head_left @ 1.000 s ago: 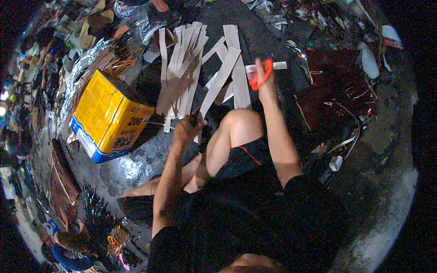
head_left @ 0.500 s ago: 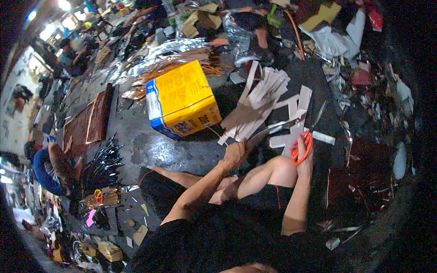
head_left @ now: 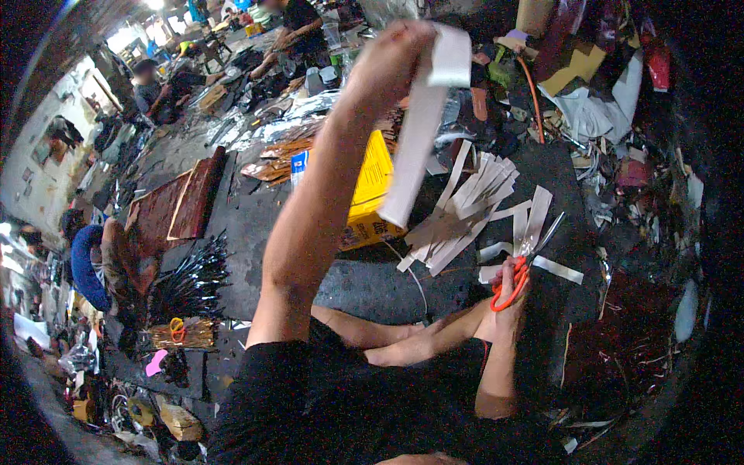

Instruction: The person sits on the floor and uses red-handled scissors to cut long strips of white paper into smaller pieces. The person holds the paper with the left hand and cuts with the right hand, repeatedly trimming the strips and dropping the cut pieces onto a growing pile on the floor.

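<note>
Raised high in front of me, my left hand (head_left: 404,43) is closed on a long pale strip (head_left: 419,151) that folds over at its top and hangs down. Low on the right, my right hand (head_left: 508,293) grips scissors (head_left: 521,270) with orange handles; their blades point away, up and to the right. Just beyond the scissors, several loose pale strips (head_left: 536,217) lie crossed on the dark floor. A fanned pile of similar strips (head_left: 469,205) rests between my two hands. My left forearm partly covers a yellow and blue box (head_left: 373,182).
On the left lie dark red sheets (head_left: 167,205), a bundle of shiny black strips (head_left: 194,279) and orange-handled scissors (head_left: 177,329). A person in blue (head_left: 91,267) sits beyond them. Scraps (head_left: 593,108) heap along the right. Other people (head_left: 159,93) sit farther back.
My left hand has swung up and away from the floor, lifting a pale strip off it. My right hand still holds the scissors, and my view has shifted.
</note>
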A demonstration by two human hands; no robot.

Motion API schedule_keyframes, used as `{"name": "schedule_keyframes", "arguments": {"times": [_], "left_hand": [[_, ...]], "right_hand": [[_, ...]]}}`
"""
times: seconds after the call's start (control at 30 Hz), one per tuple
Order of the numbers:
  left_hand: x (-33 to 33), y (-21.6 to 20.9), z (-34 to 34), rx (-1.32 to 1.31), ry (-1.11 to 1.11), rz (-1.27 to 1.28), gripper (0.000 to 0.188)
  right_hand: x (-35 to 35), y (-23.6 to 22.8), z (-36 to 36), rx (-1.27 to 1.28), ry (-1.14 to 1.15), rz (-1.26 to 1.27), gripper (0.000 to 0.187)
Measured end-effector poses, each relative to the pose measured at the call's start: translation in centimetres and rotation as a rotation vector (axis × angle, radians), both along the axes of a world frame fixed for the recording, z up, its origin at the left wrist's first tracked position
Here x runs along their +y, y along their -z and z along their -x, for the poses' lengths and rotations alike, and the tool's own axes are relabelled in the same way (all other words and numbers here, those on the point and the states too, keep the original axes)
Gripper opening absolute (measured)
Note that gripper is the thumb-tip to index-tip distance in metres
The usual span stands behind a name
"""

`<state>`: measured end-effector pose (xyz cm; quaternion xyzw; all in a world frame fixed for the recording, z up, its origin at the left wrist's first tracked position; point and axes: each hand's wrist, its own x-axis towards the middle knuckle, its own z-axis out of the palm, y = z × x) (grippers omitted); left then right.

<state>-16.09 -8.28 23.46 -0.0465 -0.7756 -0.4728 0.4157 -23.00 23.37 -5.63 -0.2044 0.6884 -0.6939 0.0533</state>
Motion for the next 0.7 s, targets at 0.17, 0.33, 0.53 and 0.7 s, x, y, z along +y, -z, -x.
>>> {"name": "schedule_keyframes", "arguments": {"times": [0.17,0.33,0.53,0.7], "left_hand": [[-0.4,-7.0,-4.5,0.093,-0.138,-0.121,0.029],[-8.3,6.6,-11.6,-0.002,0.023,-0.761,0.012],[2.2,23.6,-15.5,0.374,0.479,-1.833,0.054],[7.2,25.9,-13.2,0.427,0.703,-1.952,0.057]], "right_hand": [[1.0,3.9,2.7,0.182,0.157,-0.225,0.029],[-0.7,2.6,1.5,0.036,0.018,-0.154,0.029],[-1.2,-2.4,-2.6,-0.149,-0.142,-0.081,0.026],[-2.0,-3.8,-6.7,-0.225,-0.311,-0.048,0.028]]}}
